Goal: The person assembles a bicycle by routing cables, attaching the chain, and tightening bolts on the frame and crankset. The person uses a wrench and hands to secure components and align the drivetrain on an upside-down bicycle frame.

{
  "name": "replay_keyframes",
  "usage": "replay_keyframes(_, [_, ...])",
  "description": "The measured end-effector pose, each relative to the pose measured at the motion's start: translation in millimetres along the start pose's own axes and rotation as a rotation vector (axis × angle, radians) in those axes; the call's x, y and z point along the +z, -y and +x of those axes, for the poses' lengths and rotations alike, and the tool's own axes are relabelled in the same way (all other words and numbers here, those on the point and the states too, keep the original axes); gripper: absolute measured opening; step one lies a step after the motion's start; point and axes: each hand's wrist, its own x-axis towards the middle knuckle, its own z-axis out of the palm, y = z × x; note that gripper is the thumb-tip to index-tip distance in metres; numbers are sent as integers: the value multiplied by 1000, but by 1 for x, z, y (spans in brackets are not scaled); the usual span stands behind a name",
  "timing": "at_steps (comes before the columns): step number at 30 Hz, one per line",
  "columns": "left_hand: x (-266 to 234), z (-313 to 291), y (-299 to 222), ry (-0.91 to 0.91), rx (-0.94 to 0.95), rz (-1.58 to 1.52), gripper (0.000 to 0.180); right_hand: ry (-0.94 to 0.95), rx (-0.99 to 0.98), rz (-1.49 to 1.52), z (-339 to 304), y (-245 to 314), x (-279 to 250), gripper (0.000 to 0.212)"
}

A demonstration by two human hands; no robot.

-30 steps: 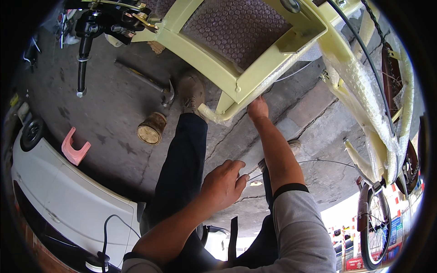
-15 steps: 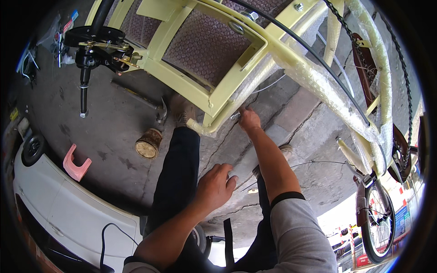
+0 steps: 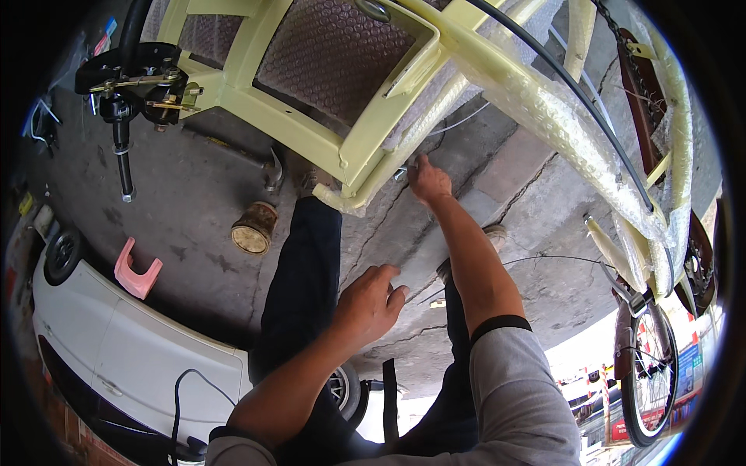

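My right hand reaches down just right of the lower corner of a pale yellow metal cycle frame. Its fingers are curled, with a small shiny metal piece at the fingertips; its exact kind is too small to tell. My left hand hangs above the ground between my legs. Its thumb stands apart from loosely bent fingers, and nothing shows in it. Bubble wrap covers the frame's tubes to the right. A black steering fitting is joined to the frame's left end.
Left of my leg are a hammer, a rusty tin and a pink U-shaped piece. A white car stands at lower left. Wheel, chain and a black cable are on the right.
The whole view has shifted slightly, so the frame appears farther up and left. My right hand stays beside the small metal piece. My left hand keeps much the same pose.
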Motion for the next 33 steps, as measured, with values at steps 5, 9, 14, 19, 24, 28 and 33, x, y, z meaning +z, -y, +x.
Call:
replay_keyframes(5, [-11,-1,-9,14,5,-73,29,-125,-103,-252,3,19,25,60])
replay_keyframes(9, [-17,-2,-9,6,20,-94,29,-196,-131,-301,12,12,55,51])
replay_keyframes(14, [-16,-3,-4,24,4,-95,29,-228,-229,-412,18,-7,76,33])
replay_keyframes(19, [-5,0,3,65,-118,-149,30,-261,-222,-201,21,-11,63,23])
replay_keyframes(24, [7,17,16,-98,-287,-687,47,-39,-255,341,-40,-2,-10,20])
replay_keyframes(28, [16,28,7,-82,-448,-1003,46,202,-319,541,-170,18,-79,20])
replay_keyframes(33, [19,35,-11,417,-331,-1569,28,207,-422,653,-264,34,-135,42])
